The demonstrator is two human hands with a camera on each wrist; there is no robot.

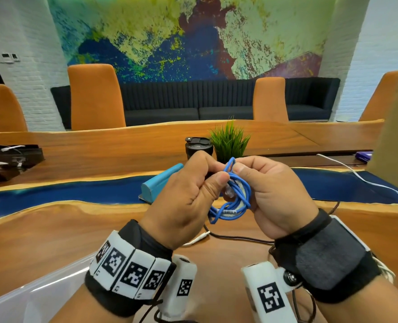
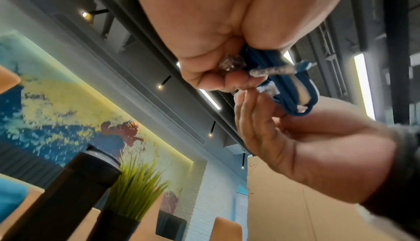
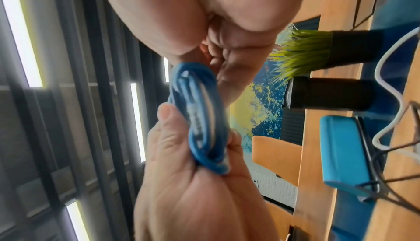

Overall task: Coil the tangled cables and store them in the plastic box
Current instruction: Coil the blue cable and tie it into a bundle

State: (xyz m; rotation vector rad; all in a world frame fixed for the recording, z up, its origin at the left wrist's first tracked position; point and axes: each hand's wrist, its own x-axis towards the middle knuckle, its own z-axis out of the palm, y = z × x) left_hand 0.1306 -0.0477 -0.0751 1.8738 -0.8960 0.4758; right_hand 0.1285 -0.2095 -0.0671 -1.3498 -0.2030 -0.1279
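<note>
I hold a small coil of blue cable (image 1: pixel 231 199) in the air above the wooden table (image 1: pixel 53 229), between both hands. My left hand (image 1: pixel 214 170) pinches the coil's left side, thumb on top. My right hand (image 1: pixel 245 174) grips the right side and a loop that sticks up. A clear plug (image 1: pixel 228 191) hangs inside the coil. In the left wrist view, the left hand (image 2: pixel 227 79) has the plug (image 2: pixel 230 63) and blue cable (image 2: pixel 293 85) at its fingers. In the right wrist view, the flattened coil (image 3: pixel 197 112) spans both hands. The clear plastic box's rim (image 1: pixel 37 285) shows at bottom left.
A black cable (image 1: pixel 235 238) and a white cable end (image 1: pixel 199 238) lie on the table under my hands. Behind them are a teal case (image 1: pixel 160 183), a black tumbler (image 1: pixel 198 146) and a small plant (image 1: pixel 230 141). Another white cable (image 1: pixel 361 176) runs at right.
</note>
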